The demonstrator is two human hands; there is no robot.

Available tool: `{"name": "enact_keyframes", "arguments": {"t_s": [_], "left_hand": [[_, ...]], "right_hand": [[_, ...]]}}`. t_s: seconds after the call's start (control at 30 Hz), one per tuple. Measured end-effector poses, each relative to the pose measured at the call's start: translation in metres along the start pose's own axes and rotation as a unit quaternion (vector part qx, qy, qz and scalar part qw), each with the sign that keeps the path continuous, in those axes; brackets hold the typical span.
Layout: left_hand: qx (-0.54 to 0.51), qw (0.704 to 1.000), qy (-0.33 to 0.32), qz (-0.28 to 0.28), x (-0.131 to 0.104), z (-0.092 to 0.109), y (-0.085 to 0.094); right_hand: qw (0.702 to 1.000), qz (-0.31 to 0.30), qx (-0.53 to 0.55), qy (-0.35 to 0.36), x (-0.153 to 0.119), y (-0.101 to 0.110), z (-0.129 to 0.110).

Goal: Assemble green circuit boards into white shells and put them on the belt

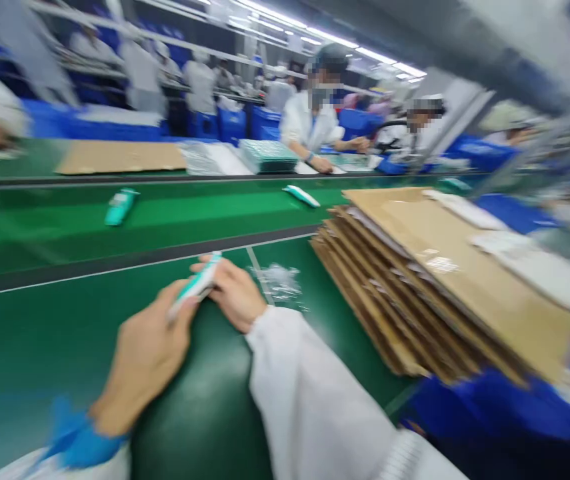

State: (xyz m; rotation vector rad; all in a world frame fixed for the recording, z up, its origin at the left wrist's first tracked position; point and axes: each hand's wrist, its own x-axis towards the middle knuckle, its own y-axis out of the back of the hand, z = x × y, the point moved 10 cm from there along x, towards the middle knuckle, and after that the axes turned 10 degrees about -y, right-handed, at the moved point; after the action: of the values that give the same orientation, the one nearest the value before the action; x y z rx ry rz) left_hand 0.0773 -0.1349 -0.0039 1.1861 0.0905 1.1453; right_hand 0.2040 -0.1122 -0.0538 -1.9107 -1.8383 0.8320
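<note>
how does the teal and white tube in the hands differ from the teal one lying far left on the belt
The teal and white tube in the hands is held off the surface, gripped by the left hand and right hand; the teal tube on the green conveyor belt lies flat and untouched. The held tube slants up to the right and is near; the belt tube lies farther off, more upright in the frame. Both look like slim teal and white items, blurred.

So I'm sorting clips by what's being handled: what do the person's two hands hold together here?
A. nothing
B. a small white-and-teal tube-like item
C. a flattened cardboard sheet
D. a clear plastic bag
B: the left hand and right hand both grip the small white-and-teal item over the green table; the cardboard stack and the clear plastic bag lie untouched to their right.
</note>
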Motion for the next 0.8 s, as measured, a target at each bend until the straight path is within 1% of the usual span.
{"name": "enact_keyframes", "arguments": {"t_s": [0.07,0.2,0.27,0.37,0.43,0.5,0.6,0.7,0.77,0.8], "left_hand": [[0.007,1.0,0.014,-0.003,-0.002,-0.004,0.007],[-0.008,0.999,0.042,0.011,-0.001,-0.004,0.005],[-0.021,0.998,0.057,0.009,-0.002,-0.004,0.005],[-0.089,0.991,0.097,-0.013,-0.005,-0.009,0.001],[-0.163,0.978,0.128,-0.038,-0.008,-0.013,-0.005],[-0.207,0.967,0.14,-0.056,-0.009,-0.014,-0.009],[-0.194,0.97,0.132,-0.064,-0.008,-0.012,-0.009],[-0.176,0.974,0.129,-0.062,-0.006,-0.012,-0.007],[-0.216,0.963,0.143,-0.071,-0.007,-0.014,-0.011],[-0.259,0.949,0.161,-0.083,-0.009,-0.016,-0.016]], "right_hand": [[1.0,-0.004,0.012,0.004,-0.001,0.004,0.001],[1.0,-0.026,0.014,-0.004,-0.001,0.005,0.006],[1.0,-0.026,0.006,-0.007,-0.004,0.003,0.006],[1.0,-0.028,-0.003,-0.006,-0.007,0.0,0.005],[0.999,-0.04,-0.009,-0.008,-0.007,-0.004,0.005],[0.998,-0.054,-0.023,-0.011,-0.008,-0.007,0.006],[0.996,-0.059,-0.06,-0.006,-0.009,-0.008,0.006],[0.995,-0.048,-0.09,0.01,-0.009,-0.006,0.004],[0.994,-0.038,-0.103,0.011,-0.009,-0.004,0.005],[0.993,-0.032,-0.109,0.009,-0.008,-0.004,0.006]]}}
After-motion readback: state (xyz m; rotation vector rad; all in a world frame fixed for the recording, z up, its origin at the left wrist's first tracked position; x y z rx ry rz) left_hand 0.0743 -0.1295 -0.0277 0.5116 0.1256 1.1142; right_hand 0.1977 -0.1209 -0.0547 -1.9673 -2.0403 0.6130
